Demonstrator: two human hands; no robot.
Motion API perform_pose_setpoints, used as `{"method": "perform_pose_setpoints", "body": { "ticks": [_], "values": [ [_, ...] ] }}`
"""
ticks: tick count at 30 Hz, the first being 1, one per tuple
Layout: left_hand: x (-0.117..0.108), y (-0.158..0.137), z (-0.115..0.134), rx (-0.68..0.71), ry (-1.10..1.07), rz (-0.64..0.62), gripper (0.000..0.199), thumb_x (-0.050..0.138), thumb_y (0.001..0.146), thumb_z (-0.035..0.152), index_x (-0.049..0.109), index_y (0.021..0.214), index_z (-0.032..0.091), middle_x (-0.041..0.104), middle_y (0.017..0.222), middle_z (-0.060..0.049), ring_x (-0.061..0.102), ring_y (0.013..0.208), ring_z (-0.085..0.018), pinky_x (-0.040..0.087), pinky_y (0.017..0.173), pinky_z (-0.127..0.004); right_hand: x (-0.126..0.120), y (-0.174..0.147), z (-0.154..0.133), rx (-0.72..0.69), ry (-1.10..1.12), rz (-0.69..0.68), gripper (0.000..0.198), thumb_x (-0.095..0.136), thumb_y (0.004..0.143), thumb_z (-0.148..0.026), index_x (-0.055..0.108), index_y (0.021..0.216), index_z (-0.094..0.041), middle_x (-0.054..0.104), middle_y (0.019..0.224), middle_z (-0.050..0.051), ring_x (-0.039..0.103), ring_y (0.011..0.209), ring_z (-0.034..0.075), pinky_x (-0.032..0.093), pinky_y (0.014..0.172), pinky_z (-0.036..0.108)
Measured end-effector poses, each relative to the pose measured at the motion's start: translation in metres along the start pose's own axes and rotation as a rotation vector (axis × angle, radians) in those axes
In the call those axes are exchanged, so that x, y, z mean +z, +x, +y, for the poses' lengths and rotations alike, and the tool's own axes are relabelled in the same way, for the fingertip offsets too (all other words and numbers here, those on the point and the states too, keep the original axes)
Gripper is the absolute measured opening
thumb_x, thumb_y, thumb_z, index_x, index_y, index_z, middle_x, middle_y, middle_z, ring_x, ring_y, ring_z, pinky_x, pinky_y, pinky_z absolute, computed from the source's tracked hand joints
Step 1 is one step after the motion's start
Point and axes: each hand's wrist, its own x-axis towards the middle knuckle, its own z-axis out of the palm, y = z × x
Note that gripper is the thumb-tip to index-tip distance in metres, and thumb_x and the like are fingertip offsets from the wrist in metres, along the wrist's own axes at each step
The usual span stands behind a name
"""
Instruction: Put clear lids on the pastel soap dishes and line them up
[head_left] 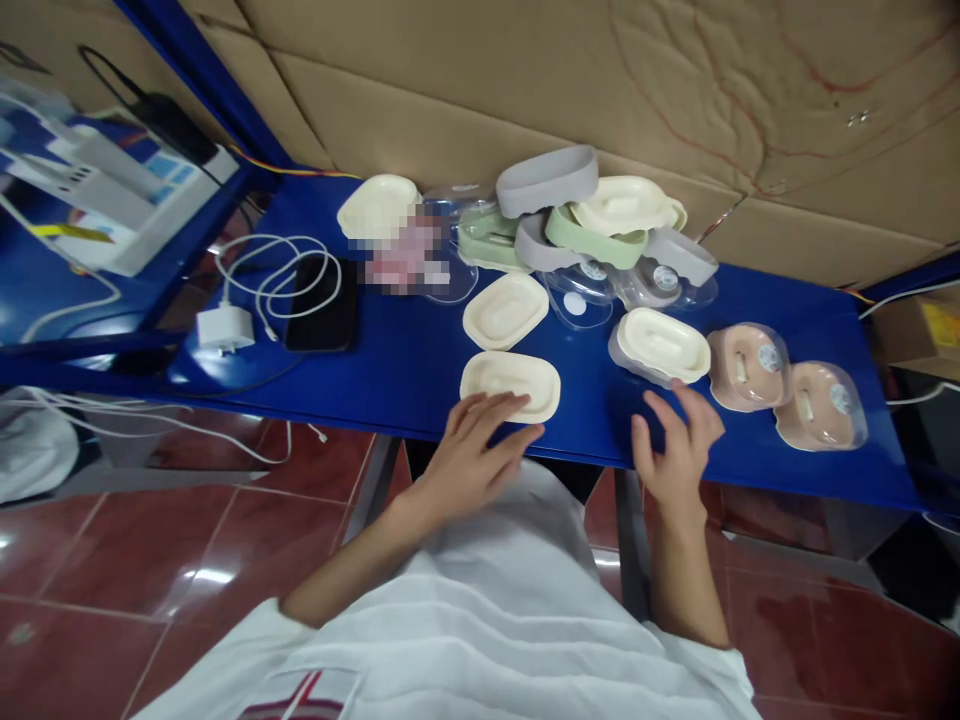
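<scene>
My left hand point(487, 450) is open, its spread fingertips over the near edge of a cream oval plastic dish point(517, 378), shaped like a soap dish. I cannot tell whether they touch it. Just behind lies a similar cream dish point(507, 310). My right hand point(679, 440) is also open, fingers curved and apart, nothing in it. Its fingertips are at the front edge of another cream dish point(664, 342), which sits on a clear plastic part. To the right stand two peach dishes under clear lids, the nearer peach dish point(819, 408) and its neighbour point(748, 368).
Grey and green oval plastic rings, a grey ring point(547, 180) on top, are heaped at the back with clear covers point(577, 295). On the left of the blue table point(405, 380) lie a white charger point(225, 328) with cable and a black phone point(322, 310). Cardboard point(480, 80) stands behind.
</scene>
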Motion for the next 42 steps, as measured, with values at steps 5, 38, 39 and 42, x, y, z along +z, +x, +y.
{"method": "perform_pose_setpoints", "body": {
  "ticks": [5,38,39,42],
  "values": [
    [-0.005,-0.004,-0.023,-0.182,0.124,0.091,0.040,0.070,0.098,0.016,0.067,0.135,0.031,0.066,0.152,-0.011,0.061,0.145,-0.034,0.039,0.125,-0.063,0.012,0.078,-0.003,-0.038,0.054,-0.173,0.044,0.056,0.108,-0.033,0.060,0.152,-0.032,0.065,0.154,0.011,0.061,0.141,0.036,0.041,0.119,0.056],
    [-0.008,-0.013,-0.036,-0.128,0.003,0.013,0.017,0.065,0.107,0.023,0.073,0.121,0.027,0.074,0.139,-0.009,0.066,0.137,-0.029,0.051,0.114,-0.050,0.030,0.186,0.016,0.128,0.568,-0.226,0.026,0.072,0.101,-0.046,0.076,0.118,-0.028,0.079,0.119,0.005,0.075,0.110,0.025,0.062,0.099,0.045],
    [-0.007,-0.014,-0.036,-0.130,0.007,0.027,0.018,0.066,0.107,0.024,0.073,0.123,0.027,0.073,0.139,-0.010,0.067,0.136,-0.029,0.052,0.113,-0.049,0.023,0.170,0.005,0.095,0.551,-0.226,0.024,0.074,0.100,-0.043,0.077,0.119,-0.028,0.078,0.119,0.006,0.075,0.111,0.026,0.062,0.101,0.046],
    [-0.004,-0.016,-0.038,-0.156,0.021,0.095,0.036,0.071,0.105,0.030,0.065,0.140,0.026,0.068,0.146,-0.014,0.068,0.135,-0.030,0.055,0.112,-0.047,0.013,0.112,-0.028,-0.017,0.509,-0.222,0.022,0.073,0.101,-0.031,0.076,0.123,-0.030,0.077,0.120,0.006,0.074,0.113,0.026,0.062,0.102,0.047]
  ]
}}
